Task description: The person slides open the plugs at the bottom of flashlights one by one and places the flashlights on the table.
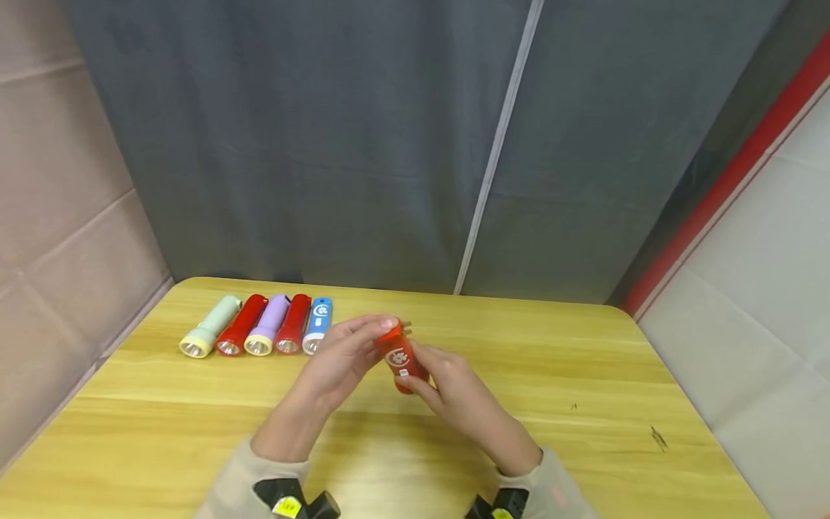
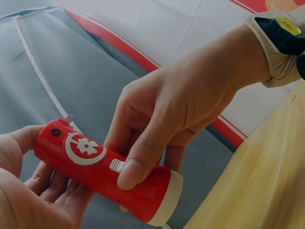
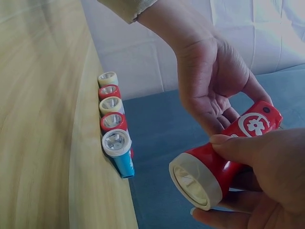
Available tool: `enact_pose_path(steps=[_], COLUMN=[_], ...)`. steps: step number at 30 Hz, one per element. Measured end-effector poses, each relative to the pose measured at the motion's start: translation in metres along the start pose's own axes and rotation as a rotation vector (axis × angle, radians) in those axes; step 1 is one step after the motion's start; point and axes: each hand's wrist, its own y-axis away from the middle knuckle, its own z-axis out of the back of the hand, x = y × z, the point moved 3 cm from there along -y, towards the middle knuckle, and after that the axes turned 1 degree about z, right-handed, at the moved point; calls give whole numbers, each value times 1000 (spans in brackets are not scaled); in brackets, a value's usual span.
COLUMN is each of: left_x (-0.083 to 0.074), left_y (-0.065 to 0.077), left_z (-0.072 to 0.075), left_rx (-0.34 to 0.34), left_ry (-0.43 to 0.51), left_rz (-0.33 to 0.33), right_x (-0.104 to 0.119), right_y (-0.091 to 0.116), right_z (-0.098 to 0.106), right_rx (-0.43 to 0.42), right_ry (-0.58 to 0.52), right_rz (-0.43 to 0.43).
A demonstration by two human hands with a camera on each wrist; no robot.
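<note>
Above the table, both hands hold a red flashlight with a white flower emblem and a pale rim round its lens. My left hand has its thumb on the tail end and fingers beneath. Near the lens end, my right hand grips the body, its thumb beside the white slide switch in the left wrist view. Metal plug prongs stick out from the side at the tail. Whether the lamp is lit I cannot tell.
Several flashlights lie side by side at the table's back left: pale green, red, purple, another red and blue. Behind the wooden table hangs a grey curtain. Dark marks show on the tabletop at right.
</note>
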Motion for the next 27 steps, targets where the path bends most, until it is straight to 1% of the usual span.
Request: enact_pose_path(steps=[4, 10, 15, 19, 22, 27], left_x=[1, 2, 3, 3, 4, 6], left_y=[-1, -1, -2, -2, -1, -1], left_z=[-1, -3, -6, -8, -8, -7], left_rx=[1, -24, -52, -71, -84, -82], left_ry=[2, 11, 20, 24, 20, 8], left_rz=[4, 20, 33, 24, 32, 36], right_x=[0, -2, -4, -6, -5, -5], right_y=[1, 2, 3, 3, 2, 2], right_z=[1, 1, 3, 5, 5, 6], right_rx=[5, 0, 21, 39, 54, 84], right_ry=[10, 26, 17, 5, -2, -28], right_rz=[-1, 18, 13, -7, -24, -52])
